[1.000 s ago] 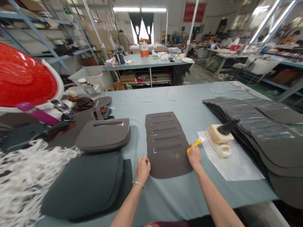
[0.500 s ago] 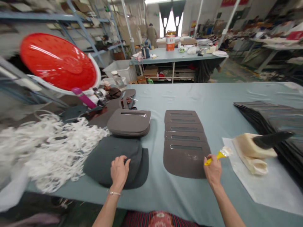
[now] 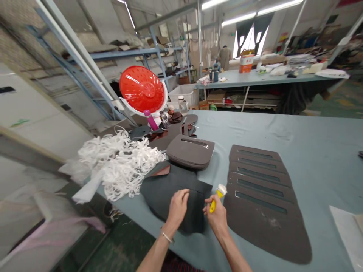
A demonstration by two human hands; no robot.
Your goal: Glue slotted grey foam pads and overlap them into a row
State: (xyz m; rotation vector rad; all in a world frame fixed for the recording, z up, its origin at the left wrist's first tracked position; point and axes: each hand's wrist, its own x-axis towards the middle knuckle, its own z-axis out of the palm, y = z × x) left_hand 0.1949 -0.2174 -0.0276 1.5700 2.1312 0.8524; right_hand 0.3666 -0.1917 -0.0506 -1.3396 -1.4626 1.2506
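Observation:
My left hand (image 3: 177, 207) rests on top of a stack of dark grey fabric pieces (image 3: 167, 192) at the table's near edge, fingers curled down onto the top piece. My right hand (image 3: 217, 215) is closed round a yellow-handled brush (image 3: 216, 198) with white bristles, held right beside the left hand at the stack's right edge. To the right lies an overlapping row of brown slotted pieces (image 3: 261, 189), the nearest one with a pale smear. A second stack of brown slotted pieces (image 3: 190, 151) sits behind the grey stack.
A heap of white strips (image 3: 119, 162) lies left of the stacks. A red fan (image 3: 141, 90), a pink bottle (image 3: 150, 119) and scraps stand at the far left of the blue-grey table (image 3: 297, 139). A white sheet (image 3: 346, 226) shows at the right edge. A person stands far back.
The view has swung left. My right hand with the brush moved left from the slotted row to the grey stack, beside my left hand. The glue bottle has left the view.

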